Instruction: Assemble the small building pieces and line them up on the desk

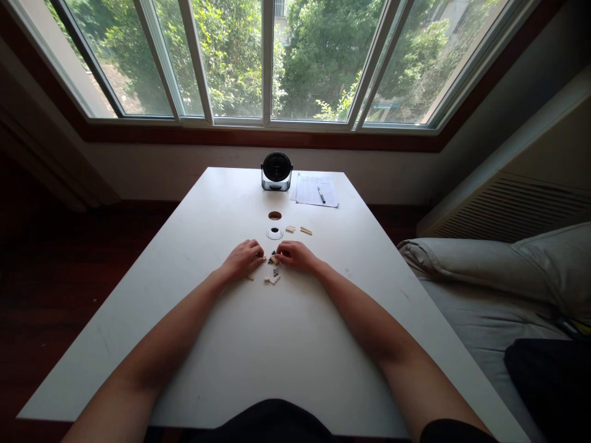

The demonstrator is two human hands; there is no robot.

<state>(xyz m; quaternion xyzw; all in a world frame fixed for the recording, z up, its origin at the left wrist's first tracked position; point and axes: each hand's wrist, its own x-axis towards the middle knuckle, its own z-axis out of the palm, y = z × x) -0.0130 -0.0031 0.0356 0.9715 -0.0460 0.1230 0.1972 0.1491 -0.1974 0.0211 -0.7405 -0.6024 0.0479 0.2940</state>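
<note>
Over the middle of the white table point(258, 344), my left hand point(244, 258) rests with its fingers curled together, fingertips beside a small pile of tan and dark grey plastic pieces point(273, 259). What those fingers hold, if anything, is hidden. From the other side my right hand point(296, 254) reaches to the same pile, its fingers bent and closed at the pieces; anything in the pinch is too small to name. Just below the pile lie a few grey pieces point(276, 272) and a cream angled piece point(272, 280). Another tan bit point(250, 278) sits under my left hand.
Two groups of tan pieces point(290, 229) point(306, 231) lie beyond my right hand. Near them are a white ring-shaped cover point(274, 234) and a round table hole point(274, 216). A black fan point(277, 170), papers point(314, 189) and a pen point(321, 195) occupy the far end.
</note>
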